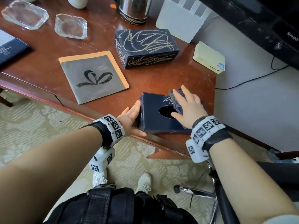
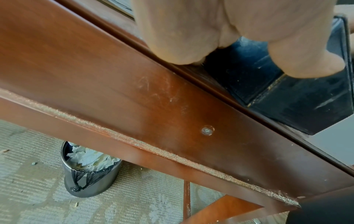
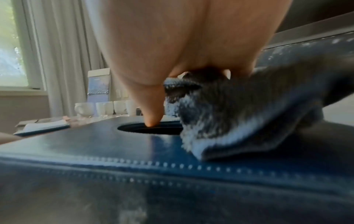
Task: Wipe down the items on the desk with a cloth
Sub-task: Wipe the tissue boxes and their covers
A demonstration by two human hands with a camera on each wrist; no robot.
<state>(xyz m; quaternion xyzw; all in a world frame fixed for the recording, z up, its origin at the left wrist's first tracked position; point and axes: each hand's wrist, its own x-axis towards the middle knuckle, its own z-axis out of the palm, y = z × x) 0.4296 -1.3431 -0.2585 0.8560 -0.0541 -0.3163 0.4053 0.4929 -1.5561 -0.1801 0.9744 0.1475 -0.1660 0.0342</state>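
Cloth [image 1: 176, 102] on tissue box [image 1: 155, 120], scuffed wooden desk [image 1: 161, 80], patterned carpet [image 1: 40, 126].

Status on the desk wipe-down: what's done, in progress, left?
Done: near half of the tissue box top looks clean. In hand: right hand presses the cloth flat on its top beside the oval slot, left hand steadies its side; scribbles remain at its far edge. Left: the scribbled rectangular box and the marked folder.
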